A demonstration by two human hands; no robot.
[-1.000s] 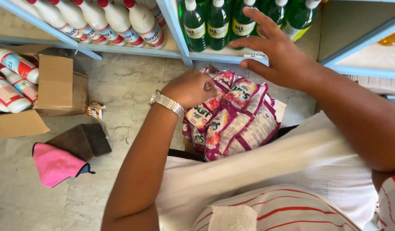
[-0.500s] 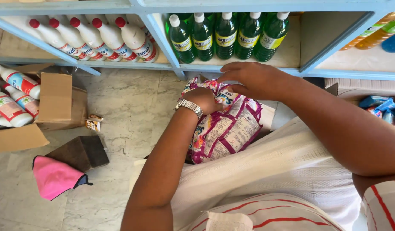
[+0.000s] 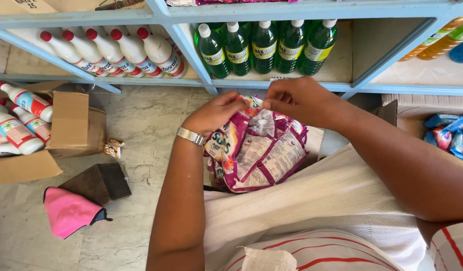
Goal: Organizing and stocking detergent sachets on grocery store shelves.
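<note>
A pale blue shelf unit [image 3: 311, 12] runs across the top of the head view, above a grey stone floor [image 3: 141, 120]. In its left bay lies a row of white bottles with red caps [image 3: 116, 52], tilted on their sides; the middle bay holds five upright green bottles with white caps [image 3: 264, 47]. On the floor to the left an open cardboard box [image 3: 71, 125] carries more white bottles [image 3: 16, 125], and near it lie a dark brown block [image 3: 98, 183] and a pink cloth [image 3: 68, 211] that touches the block's lower edge. The person's lap is covered in white ribbed cloth [image 3: 331, 200]. Resting against it, below the green bottles, is a clear plastic bundle of pink and white sachet packs [image 3: 256, 150]. The left hand [image 3: 216, 113], a silver watch [image 3: 190, 136] on its wrist, is closed on the bundle's upper left corner. The right hand [image 3: 296, 100] pinches the gathered plastic at the top of the bundle, fingers together on it. Blue packets [image 3: 449, 133] lie in a box at the far right.
</note>
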